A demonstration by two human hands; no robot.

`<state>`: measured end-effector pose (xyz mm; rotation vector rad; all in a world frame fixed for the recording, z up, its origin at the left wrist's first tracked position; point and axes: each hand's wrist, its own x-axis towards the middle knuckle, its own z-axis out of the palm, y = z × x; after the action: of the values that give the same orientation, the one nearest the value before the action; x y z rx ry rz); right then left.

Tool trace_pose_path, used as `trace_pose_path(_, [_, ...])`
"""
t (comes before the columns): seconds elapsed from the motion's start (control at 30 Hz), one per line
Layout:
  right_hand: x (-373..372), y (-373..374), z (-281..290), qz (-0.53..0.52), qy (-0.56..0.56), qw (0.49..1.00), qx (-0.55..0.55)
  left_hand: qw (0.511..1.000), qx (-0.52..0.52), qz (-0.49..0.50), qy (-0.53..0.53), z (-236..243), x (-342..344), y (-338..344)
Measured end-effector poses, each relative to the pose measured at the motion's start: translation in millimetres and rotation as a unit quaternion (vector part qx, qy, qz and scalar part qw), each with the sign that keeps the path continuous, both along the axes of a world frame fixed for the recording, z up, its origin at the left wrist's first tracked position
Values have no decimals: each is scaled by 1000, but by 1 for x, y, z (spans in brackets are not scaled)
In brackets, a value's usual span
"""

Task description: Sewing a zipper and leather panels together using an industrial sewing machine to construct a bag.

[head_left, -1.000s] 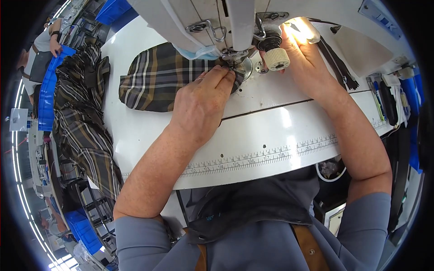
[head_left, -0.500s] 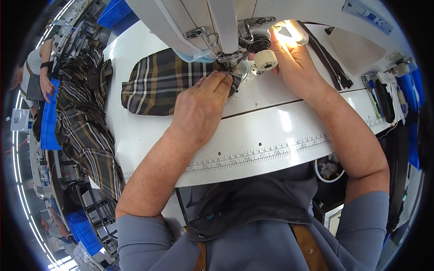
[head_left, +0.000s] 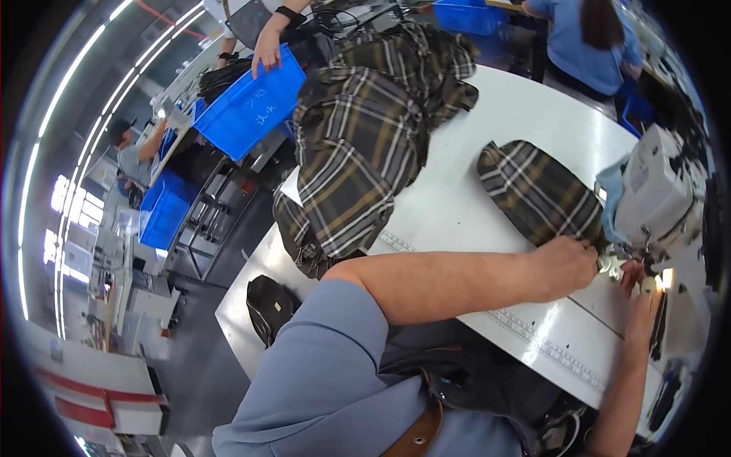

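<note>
A rounded dark plaid fabric piece [head_left: 537, 190] lies flat on the white sewing table [head_left: 449, 206], its near right end at the sewing machine [head_left: 656, 186]. Curled fingers of my left hand [head_left: 565, 268] close on that end, just left of the needle area. My right hand [head_left: 642, 305] is on the other side of the needle area, close to the machine's lit lamp. Its fingers are small and partly hidden there, so their grip is unclear. A light blue cloth [head_left: 611, 194] hangs at the machine's left side.
Heaped plaid garments [head_left: 365, 145] cover the table's left side. Beyond them, a co-worker's hand [head_left: 267, 49] rests on a blue bin [head_left: 255, 103]. A dark pouch-like item [head_left: 270, 308] lies on the lower left surface. Another person [head_left: 582, 46] sits at the far right.
The view has swung left, shifting the machine and both hands to the right of the picture. My left fingers, flatter before, are now curled at the fabric's end.
</note>
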<state>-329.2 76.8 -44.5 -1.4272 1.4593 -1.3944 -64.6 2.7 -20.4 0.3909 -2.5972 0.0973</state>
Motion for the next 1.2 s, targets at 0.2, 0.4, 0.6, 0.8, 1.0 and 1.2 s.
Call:
trace_pose_path(0.2, [2, 0, 0, -24, 34, 999, 1, 1000, 4, 1, -24, -2, 0, 0])
trace_pose_path(0.4, [0, -6, 3, -7, -6, 1000, -5, 999, 17, 19, -43, -5, -8, -2])
trace_pose_path(0.6, [4, -5, 9, -35, 28, 999, 31, 998, 22, 15, -51, 1, -6, -3])
trace_pose_path(0.8, [2, -6, 8, -26, 55, 998, 8, 999, 40, 9, -36, -4, -9, -7])
trace_pose_path(1.0, [-2, -8, -1, -26, 119, 993, 8, 999, 44, 22, -18, -7, -11, -14])
trace_pose_path(1.2, [-9, -16, 3, -41, 166, 985, 31, 998, 14, 66, -15, -1, -10, 2])
